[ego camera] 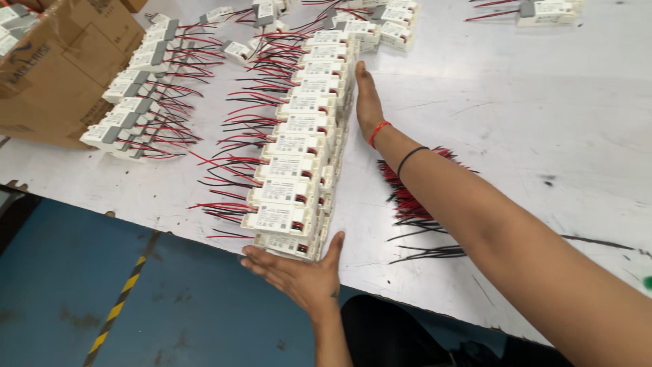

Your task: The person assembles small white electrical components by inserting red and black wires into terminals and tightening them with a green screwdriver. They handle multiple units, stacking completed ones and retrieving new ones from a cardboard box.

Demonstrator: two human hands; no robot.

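A long double-layered row of small white plastic driver boxes (pixel 299 149), each with red and black wire leads trailing to the left, runs diagonally across the scuffed white tabletop (pixel 516 115). The left hand (pixel 299 272) presses flat against the near end of the row at the tabletop's front edge, fingers spread and thumb raised along the side of the last box; its grip is apart, not wrapped around anything. The right hand (pixel 367 98) lies stretched out along the right flank of the row near its far end, palm against the boxes, fingers straight, grip likewise apart. A red thread band (pixel 379 132) and a thin black band (pixel 411 160) circle the right wrist and forearm.

Under the right forearm lies a loose bundle of red and black wires (pixel 414 211). To the left sits a second, shorter row of white and grey boxes (pixel 132 102) with the same leads, next to a brown cardboard carton (pixel 61 68). More white boxes (pixel 543 10) lie at the far edge. Below the tabletop is a blue floor (pixel 81 292) with a yellow-and-black striped line (pixel 119 306).
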